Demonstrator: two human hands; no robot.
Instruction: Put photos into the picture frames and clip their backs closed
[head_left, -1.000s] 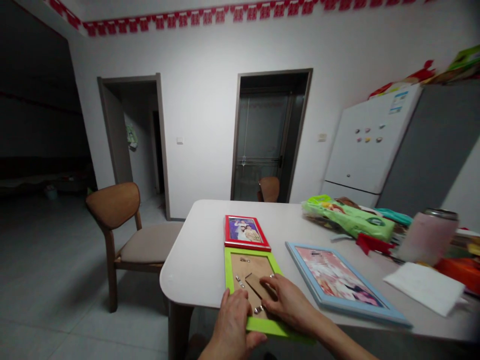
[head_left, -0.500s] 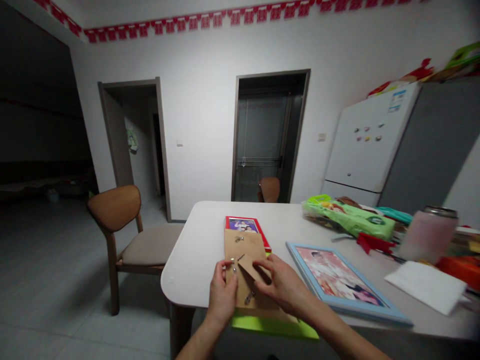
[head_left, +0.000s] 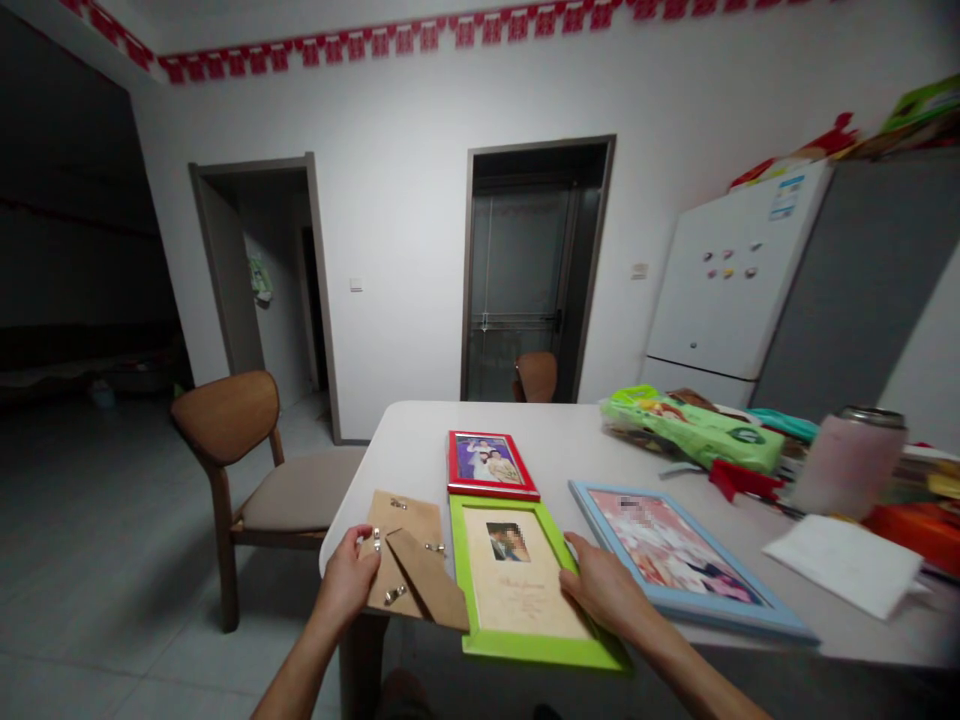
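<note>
A green picture frame (head_left: pixel 459 560) lies face down at the near edge of the white table (head_left: pixel 409 450), its back open, showing a cream card with a small photo (head_left: pixel 504 541). My left hand (head_left: pixel 346 578) grips the brown backing board (head_left: pixel 405 572) with its folding stand and metal clips, holding it flat just left of the frame. My right hand (head_left: pixel 604 590) rests on the frame's right edge, fingers curled over it.
A red framed photo (head_left: pixel 491 465) lies beyond the green frame, a larger blue framed photo (head_left: pixel 682 560) to its right. Further right are green packets (head_left: pixel 694 430), a pink tumbler (head_left: pixel 847 462) and a white napkin (head_left: pixel 844 565). A wooden chair (head_left: pixel 247 460) stands left of the table.
The backing board came off the green frame and moved left in my left hand, uncovering the card and photo. My right hand shifted to the frame's right edge.
</note>
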